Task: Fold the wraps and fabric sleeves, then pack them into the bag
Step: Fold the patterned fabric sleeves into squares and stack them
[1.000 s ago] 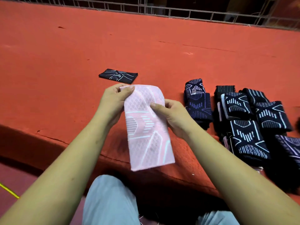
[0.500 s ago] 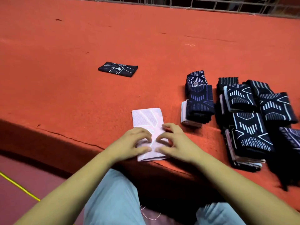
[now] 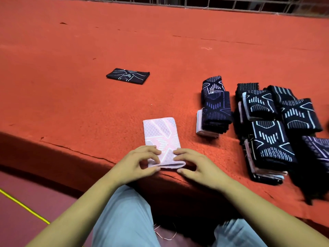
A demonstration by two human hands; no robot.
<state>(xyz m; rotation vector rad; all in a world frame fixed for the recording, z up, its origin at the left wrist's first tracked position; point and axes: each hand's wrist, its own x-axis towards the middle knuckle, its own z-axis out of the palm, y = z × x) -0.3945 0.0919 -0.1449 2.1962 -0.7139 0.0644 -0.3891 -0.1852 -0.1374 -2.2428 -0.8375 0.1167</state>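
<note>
Pale pink patterned knit sleeve [image 3: 161,134]: folded, flat at the near edge of the orange felt-covered table [image 3: 71,104]. Left hand [image 3: 140,163] and right hand [image 3: 195,166] each pinch its near folded end, fingers on top. Stacks of folded navy white-lined sleeves [image 3: 267,131] to its right; single flat navy sleeve [image 3: 128,78] farther back.

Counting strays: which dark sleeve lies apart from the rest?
The flat dark sleeve at back left, alone on the orange surface; other dark ones sit in the stacks at right.
</note>
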